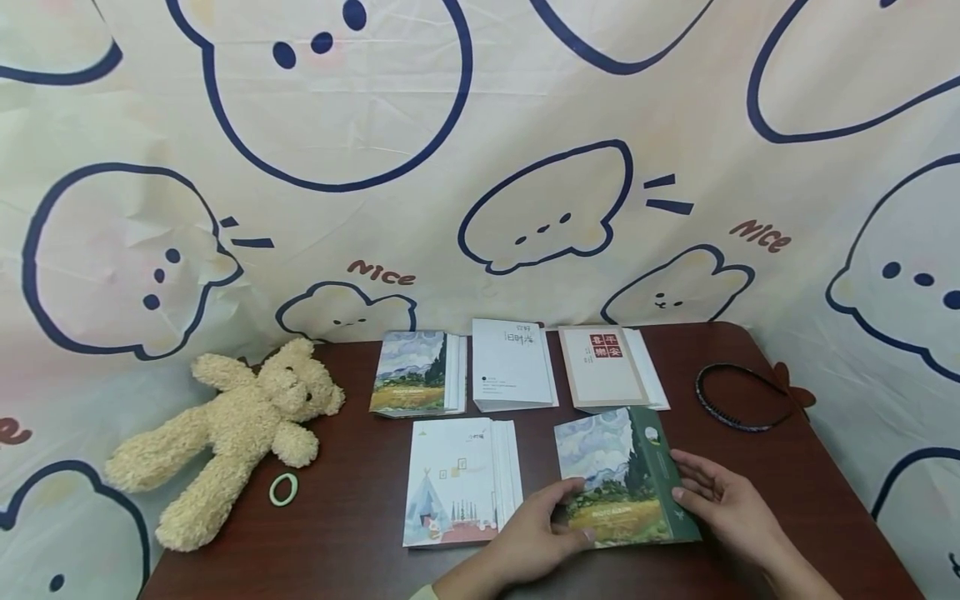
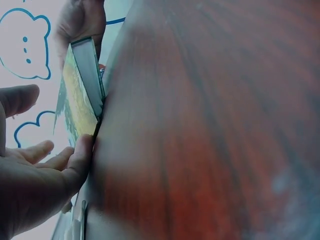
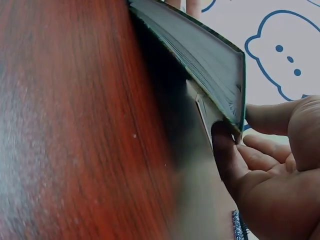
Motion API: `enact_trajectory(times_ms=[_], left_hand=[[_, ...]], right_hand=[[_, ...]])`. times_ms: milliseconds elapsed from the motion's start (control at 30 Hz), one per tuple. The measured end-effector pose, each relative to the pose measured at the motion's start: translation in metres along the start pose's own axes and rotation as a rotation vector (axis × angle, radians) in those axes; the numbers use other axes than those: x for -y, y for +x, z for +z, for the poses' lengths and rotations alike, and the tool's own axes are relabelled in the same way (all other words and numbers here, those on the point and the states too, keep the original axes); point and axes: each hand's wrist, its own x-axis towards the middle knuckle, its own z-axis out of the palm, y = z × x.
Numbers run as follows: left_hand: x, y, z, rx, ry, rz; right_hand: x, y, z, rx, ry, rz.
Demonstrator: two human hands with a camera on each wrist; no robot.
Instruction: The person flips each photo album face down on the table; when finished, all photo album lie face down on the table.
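Note:
A hardcover book (image 1: 618,479) with a painted landscape cover and a green spine lies at a tilt over the table's front right, its spine side raised. My right hand (image 1: 727,508) holds it by the spine; in the right wrist view a finger (image 3: 225,150) reaches under the raised edge and the page block shows. At the opposite edge is my left hand (image 1: 536,533), its fingers spread loosely. In the left wrist view fingertips (image 2: 84,145) meet the book's low edge, while the thumb (image 2: 20,100) stands apart.
Left of the held book lies a white book with a tent picture (image 1: 450,483). Behind are another landscape book (image 1: 408,375), a white book (image 1: 512,367) and a beige-covered book (image 1: 600,367). A teddy bear (image 1: 247,425), green ring (image 1: 283,490) and dark braided band (image 1: 738,425) lie around.

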Motion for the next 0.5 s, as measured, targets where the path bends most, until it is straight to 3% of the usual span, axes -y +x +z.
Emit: enact_trajectory(times_ms=[267,500], left_hand=[[0.0013,0.0017,-0.0004,0.017,0.027,0.001],[0.0006,0.0000,0.0004,0.014,0.007,0.010]], right_hand=[[-0.0033,0.0037,0.0019,-0.008,-0.052,0.044],[-0.0084,0.0044,0.0050,-0.030,-0.099,0.027]])
